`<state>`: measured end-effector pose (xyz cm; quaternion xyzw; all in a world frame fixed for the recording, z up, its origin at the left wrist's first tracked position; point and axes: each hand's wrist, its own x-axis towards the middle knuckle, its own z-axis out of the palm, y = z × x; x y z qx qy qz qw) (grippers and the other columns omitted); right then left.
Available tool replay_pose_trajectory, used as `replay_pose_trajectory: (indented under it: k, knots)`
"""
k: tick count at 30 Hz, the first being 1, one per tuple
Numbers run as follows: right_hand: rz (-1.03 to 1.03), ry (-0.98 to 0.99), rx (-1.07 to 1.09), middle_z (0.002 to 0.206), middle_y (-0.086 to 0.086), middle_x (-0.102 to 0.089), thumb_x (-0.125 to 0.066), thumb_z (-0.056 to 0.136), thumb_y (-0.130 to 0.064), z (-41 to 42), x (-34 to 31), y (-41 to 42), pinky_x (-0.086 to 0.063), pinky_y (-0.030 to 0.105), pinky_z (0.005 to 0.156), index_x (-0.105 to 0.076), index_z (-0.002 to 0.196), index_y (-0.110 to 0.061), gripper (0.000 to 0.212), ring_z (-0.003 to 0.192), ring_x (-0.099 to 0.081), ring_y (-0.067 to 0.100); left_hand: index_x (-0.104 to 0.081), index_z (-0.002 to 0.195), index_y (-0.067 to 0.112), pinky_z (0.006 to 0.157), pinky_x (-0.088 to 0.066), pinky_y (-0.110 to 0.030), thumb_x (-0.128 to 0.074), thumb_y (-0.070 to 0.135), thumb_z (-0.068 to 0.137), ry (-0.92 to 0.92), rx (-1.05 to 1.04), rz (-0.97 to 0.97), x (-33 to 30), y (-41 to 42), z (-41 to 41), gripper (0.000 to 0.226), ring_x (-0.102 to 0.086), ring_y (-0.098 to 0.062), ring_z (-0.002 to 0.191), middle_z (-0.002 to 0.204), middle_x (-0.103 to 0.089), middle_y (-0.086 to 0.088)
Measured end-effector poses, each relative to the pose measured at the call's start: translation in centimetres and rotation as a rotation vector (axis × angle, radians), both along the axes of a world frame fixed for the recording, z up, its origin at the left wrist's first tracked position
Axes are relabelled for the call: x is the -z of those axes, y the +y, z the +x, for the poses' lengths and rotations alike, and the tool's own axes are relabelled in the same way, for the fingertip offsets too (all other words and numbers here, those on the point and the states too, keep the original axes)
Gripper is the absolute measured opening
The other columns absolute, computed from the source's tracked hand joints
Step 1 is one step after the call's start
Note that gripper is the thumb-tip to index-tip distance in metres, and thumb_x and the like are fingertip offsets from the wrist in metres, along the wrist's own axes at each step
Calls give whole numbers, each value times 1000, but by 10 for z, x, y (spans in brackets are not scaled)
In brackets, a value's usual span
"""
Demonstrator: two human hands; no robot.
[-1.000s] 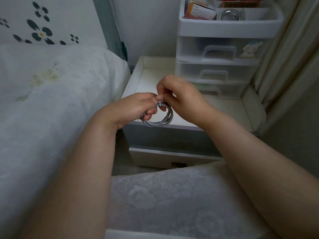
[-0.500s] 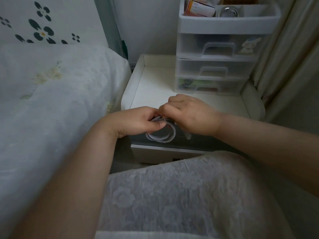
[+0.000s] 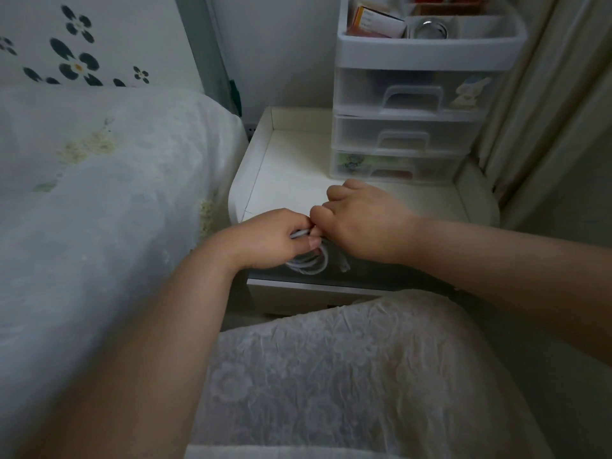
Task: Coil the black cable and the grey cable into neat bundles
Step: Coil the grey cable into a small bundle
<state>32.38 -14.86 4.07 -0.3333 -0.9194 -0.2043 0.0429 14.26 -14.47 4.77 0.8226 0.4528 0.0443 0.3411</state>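
Note:
The grey cable (image 3: 313, 264) is wound into a small coil that hangs just in front of the white bedside table (image 3: 291, 180). My left hand (image 3: 270, 238) grips the top of the coil, fingers curled round its strands. My right hand (image 3: 361, 220) meets it from the right, fingertips pinching the cable where the two hands touch. A loose end with a plug (image 3: 344, 264) dangles under my right hand. No black cable is visible.
A white plastic drawer unit (image 3: 407, 127) stands at the back right of the table, with boxes and a jar in its top tray. A bed with a white cover (image 3: 99, 193) lies to the left. A curtain (image 3: 546, 127) hangs on the right. My lap (image 3: 347, 376) is below.
Both hands with the grey coil have dropped from above the tabletop to its front edge. My right hand has turned flatter, and the cable's loose end now hangs beneath it.

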Motion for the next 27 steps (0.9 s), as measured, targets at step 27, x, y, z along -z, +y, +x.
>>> replay_pose_trajectory:
  k: [27]
  knots:
    - [-460, 326, 317, 69, 2, -41, -44, 96, -17, -12, 8, -2, -32, 33, 63, -51, 96, -9, 12, 71, -42, 22, -58, 100, 17, 67, -39, -33, -45, 29, 97, 284, -124, 449, 11, -3, 13, 18, -54, -22, 84, 92, -60, -4]
